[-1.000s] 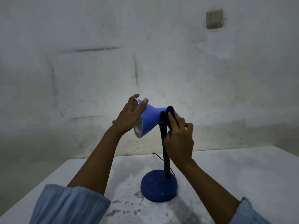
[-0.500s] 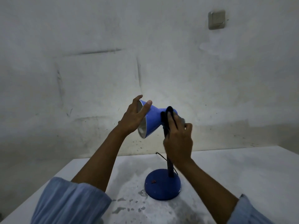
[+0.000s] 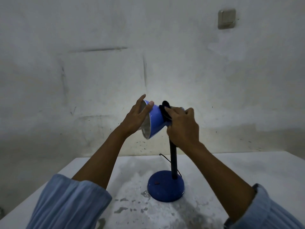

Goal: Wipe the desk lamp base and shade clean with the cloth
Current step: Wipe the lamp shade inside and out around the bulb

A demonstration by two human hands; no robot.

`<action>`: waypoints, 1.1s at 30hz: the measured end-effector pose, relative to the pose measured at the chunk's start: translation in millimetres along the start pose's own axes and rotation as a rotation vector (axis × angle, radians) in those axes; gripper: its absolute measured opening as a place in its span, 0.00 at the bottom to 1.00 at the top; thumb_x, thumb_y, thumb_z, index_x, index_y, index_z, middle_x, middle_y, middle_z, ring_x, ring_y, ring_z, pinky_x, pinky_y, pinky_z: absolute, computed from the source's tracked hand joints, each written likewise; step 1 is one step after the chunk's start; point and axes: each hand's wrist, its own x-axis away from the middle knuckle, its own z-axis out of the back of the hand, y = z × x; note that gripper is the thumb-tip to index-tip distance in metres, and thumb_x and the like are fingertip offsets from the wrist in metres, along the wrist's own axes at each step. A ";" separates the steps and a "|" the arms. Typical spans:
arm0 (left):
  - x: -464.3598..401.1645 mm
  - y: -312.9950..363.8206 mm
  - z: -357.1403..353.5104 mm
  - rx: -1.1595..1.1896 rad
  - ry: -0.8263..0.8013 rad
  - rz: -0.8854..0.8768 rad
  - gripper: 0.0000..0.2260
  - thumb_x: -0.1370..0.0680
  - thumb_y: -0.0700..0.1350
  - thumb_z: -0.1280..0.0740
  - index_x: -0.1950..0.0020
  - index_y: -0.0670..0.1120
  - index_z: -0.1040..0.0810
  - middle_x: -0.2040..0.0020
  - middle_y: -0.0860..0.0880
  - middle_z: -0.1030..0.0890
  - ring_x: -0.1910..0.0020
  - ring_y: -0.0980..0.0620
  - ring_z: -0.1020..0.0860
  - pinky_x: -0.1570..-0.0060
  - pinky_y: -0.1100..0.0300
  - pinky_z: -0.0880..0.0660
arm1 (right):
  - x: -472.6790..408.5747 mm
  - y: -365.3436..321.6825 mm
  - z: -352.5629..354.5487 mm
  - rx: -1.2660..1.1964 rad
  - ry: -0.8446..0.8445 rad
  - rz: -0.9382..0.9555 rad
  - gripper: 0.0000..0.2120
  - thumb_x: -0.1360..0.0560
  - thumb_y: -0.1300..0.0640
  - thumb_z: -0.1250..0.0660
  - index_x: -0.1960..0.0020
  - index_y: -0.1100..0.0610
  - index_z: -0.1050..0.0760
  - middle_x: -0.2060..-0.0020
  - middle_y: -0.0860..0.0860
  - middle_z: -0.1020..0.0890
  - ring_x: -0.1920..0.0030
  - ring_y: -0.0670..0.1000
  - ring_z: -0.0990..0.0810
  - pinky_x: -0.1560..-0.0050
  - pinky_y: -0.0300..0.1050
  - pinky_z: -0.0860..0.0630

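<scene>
Left hand (image 3: 136, 119) is up at the mouth of the lamp shade (image 3: 155, 120), fingers fairly straight and spread, thumb lying over the top of the rim, the other fingers across the open mouth. The shade is a glossy blue cone with a pale, shiny lining, and it sits tipped over: wide mouth facing left and down, narrow end to the right and higher, so its long axis runs on a slant from lower left to upper right.

At that narrow end there's the cloth (image 3: 165, 111), dark, almost black, bunched against the blue. Right hand (image 3: 183, 128) has it, fingers curled round the cloth and pressing it onto the back of the shade; the hand covers the joint where shade meets stem (image 3: 173, 160), so that part can't be seen.

Below, the dark stem drops nearly straight down to the base (image 3: 165, 187), a round blue dome with a small red switch on top, standing on the table (image 3: 247, 171) near its middle. The tabletop is pale and blotchy, grey patches just in front of the base. A thin black cord (image 3: 165, 158) trails off behind the stem towards the wall (image 3: 82, 80), which is scuffed and stained. Far up on the right, a wall switch (image 3: 226, 18). Light blue sleeves (image 3: 69, 202) frame both lower corners.
</scene>
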 end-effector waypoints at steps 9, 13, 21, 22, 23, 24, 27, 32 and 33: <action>-0.5 4.5 -6.0 0.027 0.004 -0.013 0.32 0.26 0.64 0.48 0.24 0.57 0.53 0.22 0.47 0.46 0.25 0.44 0.42 0.29 0.46 0.43 | -17.4 -9.5 14.1 0.140 -0.089 -0.093 0.19 0.26 0.59 0.37 0.35 0.54 0.31 0.43 0.51 0.23 0.41 0.56 0.33 0.59 0.45 0.34; 2.0 0.0 -4.2 0.040 0.003 -0.018 0.37 0.31 0.68 0.50 0.24 0.59 0.54 0.23 0.49 0.45 0.25 0.45 0.43 0.29 0.46 0.43 | -10.9 -34.4 9.9 -0.088 -0.032 0.070 0.23 0.24 0.60 0.41 0.29 0.51 0.36 0.37 0.47 0.25 0.43 0.53 0.32 0.56 0.44 0.30; -1.7 0.7 -0.3 0.029 -0.015 -0.022 0.28 0.22 0.59 0.47 0.24 0.57 0.51 0.23 0.47 0.45 0.26 0.45 0.42 0.30 0.47 0.42 | -29.6 29.8 17.0 0.137 -0.228 -0.181 0.23 0.25 0.60 0.41 0.32 0.46 0.34 0.41 0.50 0.24 0.39 0.57 0.35 0.58 0.46 0.33; -1.5 1.5 -0.8 0.030 -0.026 -0.021 0.29 0.23 0.60 0.46 0.24 0.58 0.52 0.23 0.47 0.46 0.25 0.45 0.42 0.30 0.47 0.42 | -34.9 33.9 19.9 0.131 -0.275 -0.247 0.23 0.25 0.61 0.42 0.32 0.47 0.34 0.43 0.51 0.23 0.39 0.58 0.34 0.58 0.47 0.33; -0.9 2.5 -1.3 0.028 -0.040 -0.025 0.32 0.25 0.62 0.45 0.24 0.58 0.53 0.22 0.48 0.47 0.25 0.45 0.42 0.30 0.47 0.42 | -39.0 33.4 23.1 0.126 -0.300 -0.277 0.21 0.26 0.61 0.42 0.34 0.47 0.32 0.44 0.51 0.23 0.39 0.59 0.34 0.57 0.47 0.33; 0.0 3.3 -1.4 0.028 -0.055 -0.029 0.36 0.29 0.64 0.43 0.24 0.59 0.54 0.22 0.49 0.47 0.25 0.45 0.42 0.31 0.47 0.41 | -42.0 29.1 24.9 0.136 -0.300 -0.265 0.20 0.26 0.61 0.43 0.36 0.48 0.30 0.46 0.51 0.22 0.39 0.59 0.34 0.57 0.47 0.33; 0.7 0.3 -1.0 0.013 -0.071 -0.039 0.47 0.37 0.65 0.34 0.25 0.60 0.57 0.22 0.50 0.47 0.28 0.45 0.37 0.38 0.55 0.35 | -45.0 0.7 30.2 0.183 -0.255 -0.084 0.16 0.28 0.61 0.42 0.43 0.50 0.26 0.51 0.50 0.21 0.41 0.58 0.34 0.61 0.46 0.33; 0.2 -11.1 5.4 0.032 -0.058 -0.066 0.54 0.39 0.64 0.27 0.25 0.60 0.60 0.24 0.52 0.44 0.31 0.47 0.33 0.44 0.60 0.32 | -53.8 -40.5 41.5 -0.142 -0.258 0.079 0.24 0.27 0.63 0.44 0.34 0.46 0.30 0.46 0.49 0.21 0.41 0.54 0.32 0.56 0.46 0.30; -0.1 -12.1 6.6 0.038 -0.059 -0.065 0.54 0.39 0.65 0.27 0.25 0.59 0.59 0.24 0.52 0.44 0.31 0.47 0.33 0.44 0.60 0.32 | -58.4 -41.1 41.3 -0.149 -0.280 0.105 0.25 0.27 0.63 0.45 0.34 0.45 0.30 0.45 0.49 0.22 0.41 0.53 0.32 0.56 0.47 0.30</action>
